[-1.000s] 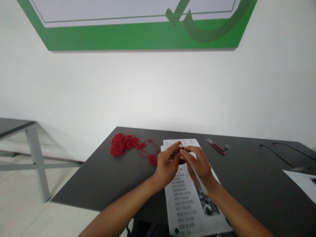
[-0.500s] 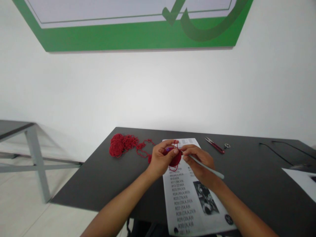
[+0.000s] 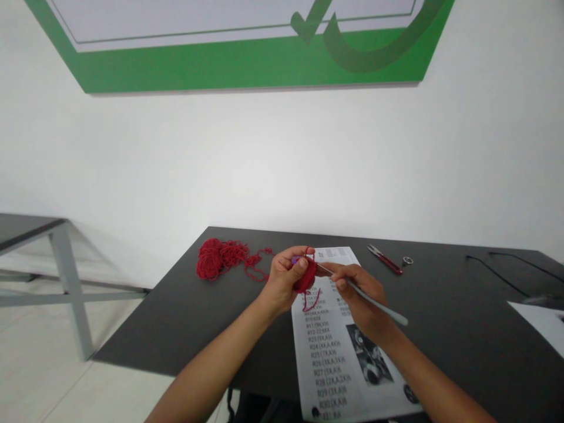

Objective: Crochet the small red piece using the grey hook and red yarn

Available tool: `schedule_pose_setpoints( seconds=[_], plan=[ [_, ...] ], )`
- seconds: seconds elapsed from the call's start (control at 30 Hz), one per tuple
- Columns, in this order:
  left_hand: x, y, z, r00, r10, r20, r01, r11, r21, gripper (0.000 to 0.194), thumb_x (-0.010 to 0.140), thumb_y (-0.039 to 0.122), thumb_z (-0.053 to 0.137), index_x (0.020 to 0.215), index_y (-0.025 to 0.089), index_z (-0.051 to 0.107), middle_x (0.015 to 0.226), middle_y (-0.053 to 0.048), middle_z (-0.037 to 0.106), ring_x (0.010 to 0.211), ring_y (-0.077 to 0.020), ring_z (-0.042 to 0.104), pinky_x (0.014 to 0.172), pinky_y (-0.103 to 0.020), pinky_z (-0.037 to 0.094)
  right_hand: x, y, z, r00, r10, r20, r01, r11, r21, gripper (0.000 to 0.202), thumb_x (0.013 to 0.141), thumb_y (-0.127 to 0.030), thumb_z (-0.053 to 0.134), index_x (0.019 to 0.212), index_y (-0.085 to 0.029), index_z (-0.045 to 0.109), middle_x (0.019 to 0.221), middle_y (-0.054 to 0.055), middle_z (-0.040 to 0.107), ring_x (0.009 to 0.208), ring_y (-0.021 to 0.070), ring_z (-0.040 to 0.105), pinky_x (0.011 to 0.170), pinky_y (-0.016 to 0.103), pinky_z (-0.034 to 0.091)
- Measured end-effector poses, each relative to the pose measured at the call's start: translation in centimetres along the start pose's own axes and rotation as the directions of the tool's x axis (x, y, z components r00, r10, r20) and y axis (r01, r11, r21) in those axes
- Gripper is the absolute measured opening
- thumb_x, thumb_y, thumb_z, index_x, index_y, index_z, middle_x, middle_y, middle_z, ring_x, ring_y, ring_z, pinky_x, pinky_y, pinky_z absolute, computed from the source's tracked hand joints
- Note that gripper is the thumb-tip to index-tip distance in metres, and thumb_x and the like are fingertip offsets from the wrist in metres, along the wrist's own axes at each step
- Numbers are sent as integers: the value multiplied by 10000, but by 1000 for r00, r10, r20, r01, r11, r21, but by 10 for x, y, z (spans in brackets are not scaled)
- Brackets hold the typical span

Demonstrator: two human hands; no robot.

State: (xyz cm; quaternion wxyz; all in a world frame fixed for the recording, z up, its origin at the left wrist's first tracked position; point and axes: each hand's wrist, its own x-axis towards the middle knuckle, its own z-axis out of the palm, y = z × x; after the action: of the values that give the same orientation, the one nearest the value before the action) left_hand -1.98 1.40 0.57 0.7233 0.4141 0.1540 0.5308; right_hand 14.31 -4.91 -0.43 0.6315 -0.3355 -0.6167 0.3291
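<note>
A small red crocheted piece (image 3: 305,278) is pinched in my left hand (image 3: 282,281), with a purple spot near the thumb and a loose red tail hanging below it. Red yarn loops over the raised left index finger. My right hand (image 3: 362,294) holds a crochet hook (image 3: 379,305) with a pale grey handle, its thin metal shaft pointing left to the top of the piece. A ball of red yarn (image 3: 210,259) lies at the table's back left, and a crinkled strand runs from it to my left hand.
Under my hands lies a printed sheet (image 3: 326,364) on the dark table (image 3: 247,329). Red-handled snips (image 3: 386,259) and a small metal ring (image 3: 408,260) lie at the back right. Farther right are black glasses temples (image 3: 497,275) and a white paper (image 3: 540,323).
My right hand has moved slightly right and down, drawing the hook back from the red piece. The piece has turned in my left hand, and its tail hangs differently.
</note>
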Motion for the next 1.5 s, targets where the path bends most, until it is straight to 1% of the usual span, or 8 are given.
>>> schedule_pose_setpoints(
  seconds=[0.17, 0.3, 0.47, 0.57, 0.7, 0.9, 1.13, 1.5],
  plan=[
    [-4, 2, 3, 992, -121, 38, 125, 986, -113, 419, 683, 403, 916, 937, 141, 710, 645, 6, 684, 465, -73, 587, 406, -137, 405, 2, 0, 11, 991, 133, 26, -131, 885, 446, 141, 931, -390, 701, 905, -254, 729, 1128, 59, 801, 1022, 252, 769, 927, 434, 611],
    [-7, 1, 5, 982, -177, 69, 186, 968, -168, 410, 692, 410, 911, 940, 153, 710, 583, 24, 667, 415, -53, 547, 390, -117, 387, 8, -4, 16, 958, 270, 98, -259, 668, 698, 159, 886, -374, 762, 815, -234, 743, 959, 27, 827, 845, 154, 779, 850, 275, 621],
    [-5, -1, 5, 997, -48, 64, 45, 998, 50, 415, 660, 363, 931, 959, 154, 734, 761, -55, 785, 606, -128, 699, 562, -194, 532, 12, -2, 14, 907, 391, 157, -346, 477, 808, 131, 810, -330, 845, 808, -227, 764, 902, -11, 826, 731, 70, 746, 778, 143, 601],
    [-3, -3, 5, 994, 111, 18, -111, 945, 308, 383, 643, 327, 930, 947, 157, 769, 846, -74, 807, 743, -177, 739, 725, -270, 579, 12, 4, 15, 909, 413, 54, -293, 542, 787, 161, 780, -355, 870, 820, -232, 773, 871, -29, 811, 713, 65, 723, 754, 143, 601],
    [-3, -7, 5, 971, 234, -51, -156, 780, 606, 301, 677, 279, 879, 946, 168, 799, 899, -76, 809, 806, -204, 733, 771, -303, 571, 11, 16, 18, 910, 389, -144, -209, 730, 651, 237, 761, -439, 869, 841, -236, 778, 849, -25, 791, 781, 97, 720, 776, 180, 596],
    [-2, -10, 5, 964, 258, -68, -146, 721, 677, 279, 696, 271, 852, 958, 187, 803, 924, -78, 808, 834, -226, 735, 804, -330, 571, 7, 25, 14, 909, 268, -320, -186, 946, 265, 280, 862, -493, 754, 956, -229, 748, 942, 38, 794, 884, 201, 738, 826, 343, 586],
    [-2, -9, 8, 963, 256, -86, -133, 728, 673, 261, 677, 260, 855, 921, 182, 804, 872, -74, 804, 787, -217, 720, 761, -321, 571, 8, 7, 13, 929, 50, -367, -95, 990, -106, 286, 924, -510, 658, 877, -237, 729, 876, 38, 781, 858, 215, 734, 802, 346, 581],
    [-2, -9, 7, 959, 262, -107, -124, 727, 676, 271, 668, 256, 863, 921, 177, 807, 867, -75, 805, 777, -211, 717, 749, -309, 562, 5, 7, 11, 952, -134, -275, 59, 963, -264, 203, 963, -403, 619, 892, -233, 703, 899, 51, 741, 875, 230, 706, 797, 364, 576]
  ],
)
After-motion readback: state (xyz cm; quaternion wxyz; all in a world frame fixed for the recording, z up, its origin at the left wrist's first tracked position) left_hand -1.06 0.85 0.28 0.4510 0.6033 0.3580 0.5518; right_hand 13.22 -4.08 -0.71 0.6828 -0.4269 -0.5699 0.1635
